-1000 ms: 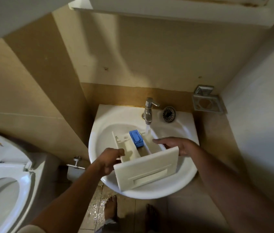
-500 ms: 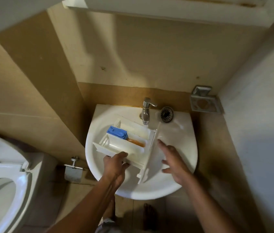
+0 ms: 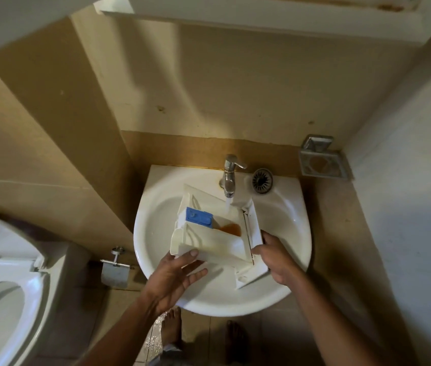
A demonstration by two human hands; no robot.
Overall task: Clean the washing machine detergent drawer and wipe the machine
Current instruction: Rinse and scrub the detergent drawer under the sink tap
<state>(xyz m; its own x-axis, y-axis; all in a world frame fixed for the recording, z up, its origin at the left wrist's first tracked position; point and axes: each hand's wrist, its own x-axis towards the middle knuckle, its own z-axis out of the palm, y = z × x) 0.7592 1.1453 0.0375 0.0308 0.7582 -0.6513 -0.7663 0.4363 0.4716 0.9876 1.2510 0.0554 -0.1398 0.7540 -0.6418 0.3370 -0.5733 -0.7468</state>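
Observation:
The white detergent drawer point(image 3: 210, 240) lies tilted in the white sink point(image 3: 288, 225), its front panel turned to the right. A blue insert point(image 3: 199, 217) sits in its far compartment, and orange-brown liquid point(image 3: 231, 229) pools in the middle one. Water runs from the chrome tap point(image 3: 229, 178) into the drawer. My left hand point(image 3: 176, 277) supports the drawer's near left corner from below, thumb on its side and fingers fairly straight. My right hand point(image 3: 275, 258) grips the front panel at its near right end.
A round drain strainer point(image 3: 262, 180) lies on the sink's back ledge. A metal soap holder point(image 3: 321, 162) hangs on the wall at right. A toilet point(image 3: 3, 294) with its seat down stands at left, next to a paper holder point(image 3: 115, 270). My bare feet stand on wet floor.
The drawer was swung round from panel-towards-me to panel-right and shifted under the running water. My right hand moved in and took hold of the panel; my left hand slid under the corner.

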